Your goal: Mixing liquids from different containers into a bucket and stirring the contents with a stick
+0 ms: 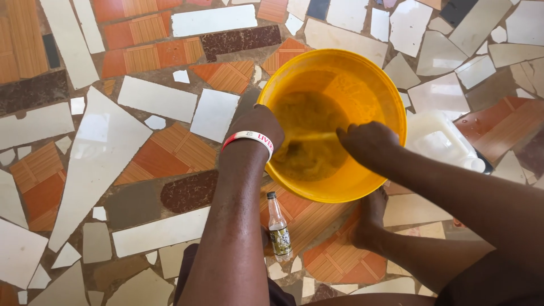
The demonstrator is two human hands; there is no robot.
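Your left forearm fills the near foreground, running up to the left hand [259, 126], which wears a white and red wristband [249, 139] and grips the near-left rim of the yellow bucket [334, 122], fingers curled over the edge. Your right hand [367, 143] reaches down inside the bucket from the right, closed around something thin and pale that lies across the yellowish mash [306, 133]; what that thing is cannot be told, since it is blurred. The mash covers the bottom of the bucket and smears its inner wall.

The bucket stands on a floor of broken tile pieces [141, 141] in white, orange and brown. Just below it, beside your left arm, a small clear bottle [278, 226] with a dark cap stands upright. Your bare foot [368, 218] rests on the tiles touching the bucket's near side. To the right of the bucket, touching or just beside it, lies a whitish plastic jerrycan [439, 141].
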